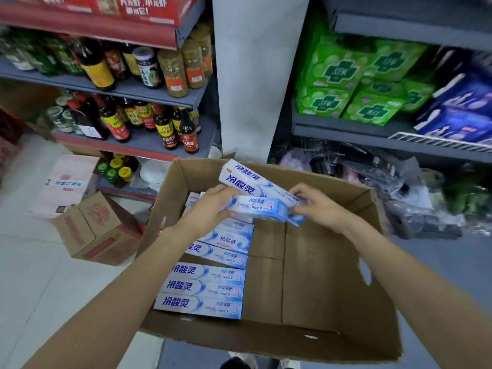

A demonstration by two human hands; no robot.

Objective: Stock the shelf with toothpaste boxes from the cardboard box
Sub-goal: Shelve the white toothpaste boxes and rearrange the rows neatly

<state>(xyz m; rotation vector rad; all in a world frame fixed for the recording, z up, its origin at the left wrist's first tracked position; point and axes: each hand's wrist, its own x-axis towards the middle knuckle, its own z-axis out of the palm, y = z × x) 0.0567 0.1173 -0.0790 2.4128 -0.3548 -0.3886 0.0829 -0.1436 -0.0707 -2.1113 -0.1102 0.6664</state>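
An open cardboard box [319,275] stands in front of me, its left half filled with several white-and-blue toothpaste boxes [202,288] lying flat. Above them I hold a small stack of toothpaste boxes [255,193] between both hands. My left hand [213,206] grips the stack's left end, fingers curled over the top. My right hand [316,206] pinches the right end. The right half of the cardboard box is bare. A grey shelf [346,129] stands behind on the right.
Sauce bottles [149,123] fill grey shelves at the left. Green packs [359,83] and blue packs [460,113] sit on the right shelf, with plastic-wrapped goods [399,187] below. A small sealed carton [98,230] and a pink bag [66,182] lie on the tiled floor.
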